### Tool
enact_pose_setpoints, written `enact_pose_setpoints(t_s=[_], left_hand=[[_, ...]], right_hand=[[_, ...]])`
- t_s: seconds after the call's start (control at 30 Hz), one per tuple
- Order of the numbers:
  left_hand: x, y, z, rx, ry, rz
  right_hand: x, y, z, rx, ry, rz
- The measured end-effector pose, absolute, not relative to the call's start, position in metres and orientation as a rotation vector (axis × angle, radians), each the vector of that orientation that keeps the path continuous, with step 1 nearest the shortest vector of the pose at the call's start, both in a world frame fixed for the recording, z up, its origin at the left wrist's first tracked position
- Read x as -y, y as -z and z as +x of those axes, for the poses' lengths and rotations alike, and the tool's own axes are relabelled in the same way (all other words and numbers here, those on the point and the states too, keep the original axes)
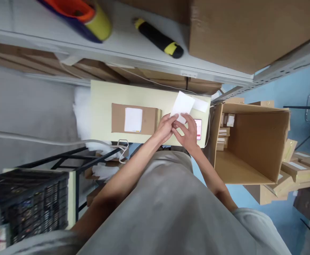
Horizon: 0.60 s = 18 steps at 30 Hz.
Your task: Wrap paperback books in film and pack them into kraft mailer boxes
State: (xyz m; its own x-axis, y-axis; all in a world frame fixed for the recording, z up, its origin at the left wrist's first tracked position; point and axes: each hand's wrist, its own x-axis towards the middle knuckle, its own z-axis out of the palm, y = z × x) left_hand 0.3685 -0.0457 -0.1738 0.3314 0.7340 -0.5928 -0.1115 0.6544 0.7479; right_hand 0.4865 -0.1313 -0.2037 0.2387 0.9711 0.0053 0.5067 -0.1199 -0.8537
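Note:
Over the pale yellow table, a white paper label is pinched in my left hand, with the thumb on its lower edge. My right hand meets the same lower edge, its fingers curled and close to the left fingertips. To the left on the table lies a closed brown cardboard box bearing a white label. Another white paper lies behind the held one. A phone with a lit screen rests by my right hand, which partly hides it.
A large open cardboard box with several small boxes inside stands at the right. A shelf above the table carries a black and yellow utility knife and a tape dispenser. A black crate is at lower left.

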Motion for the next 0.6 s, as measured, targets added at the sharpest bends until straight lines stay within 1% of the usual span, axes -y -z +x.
enact_pose_setpoints(t_s=[0.1, 0.23, 0.3, 0.6], left_hand=[[0.047, 0.153, 0.314, -1.145, -0.659, 0.699], [0.046, 0.133, 0.253, -1.157, -0.554, 0.848], [0.045, 0.125, 0.224, -1.125, -0.508, 0.898], [0.043, 0.063, 0.085, -0.898, -0.57, 0.872]], right_hand=[[0.145, 0.18, 0.461, 1.333, -0.855, -1.686], [0.146, 0.149, 0.433, 1.261, -1.245, -1.434], [0.14, 0.133, 0.413, 1.274, -1.351, -1.329], [0.112, 0.061, 0.289, 1.333, -1.309, -1.399]])
